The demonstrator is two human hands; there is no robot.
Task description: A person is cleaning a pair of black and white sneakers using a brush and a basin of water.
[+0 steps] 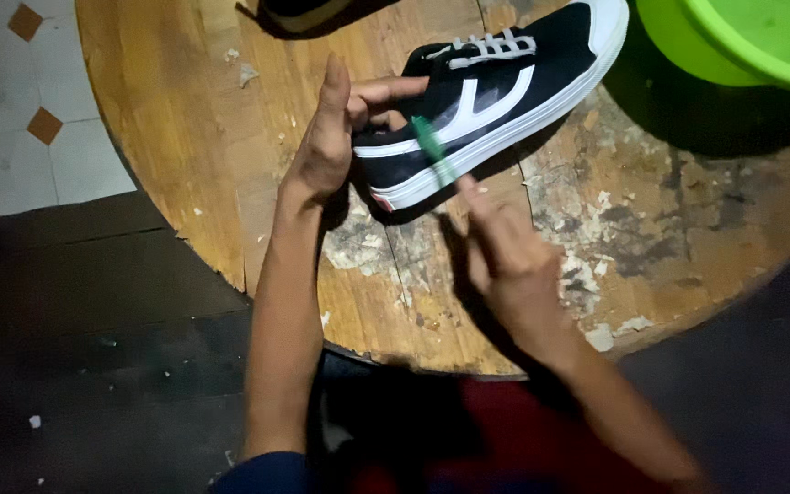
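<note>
Gripping heel of black-and-white sneaker [491, 87] with left hand [336, 137]; pressing green-handled brush [432, 146], clasped in right hand [509, 261], against sneaker's side; resting on round wooden table [185, 137].

A round wooden desk [185, 137] with worn, flaking patches fills the view. A bright green basin [742, 41] sits at its far right edge. Left of the desk, white floor tiles [11, 101] show small brown diamonds.
</note>
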